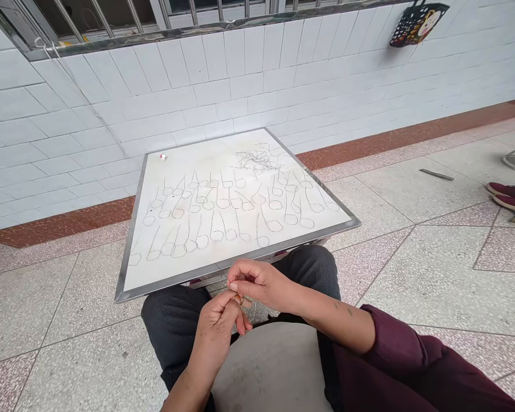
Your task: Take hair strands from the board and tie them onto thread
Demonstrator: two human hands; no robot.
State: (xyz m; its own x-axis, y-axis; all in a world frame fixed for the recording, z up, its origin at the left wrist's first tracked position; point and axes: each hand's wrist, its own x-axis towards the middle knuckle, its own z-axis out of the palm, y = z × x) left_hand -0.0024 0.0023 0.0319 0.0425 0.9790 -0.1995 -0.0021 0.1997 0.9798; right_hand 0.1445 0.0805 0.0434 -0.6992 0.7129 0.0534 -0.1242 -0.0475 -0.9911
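Observation:
Over the lap, my left hand [221,323] is closed, its thumb and fingers pinched on something small that I cannot make out. My right hand [257,281] is pinched too, its fingertips just above and touching the left ones; what it holds is too small to name. A small tan piece [246,302] shows beside the fingers. Beyond the hands stands a white table [206,150] with a grey metal rim. Several thin wires with looped ends [217,235] lie in rows on it. A tangled pile of thin wires [260,161] lies toward the back right.
A small red and white object [163,157] sits at the table's back left corner. Behind is a white tiled wall [223,91] with a barred window and a hanging basket [418,26]. Dark red shoes [512,197] and a flat strip [436,174] are on the floor at right.

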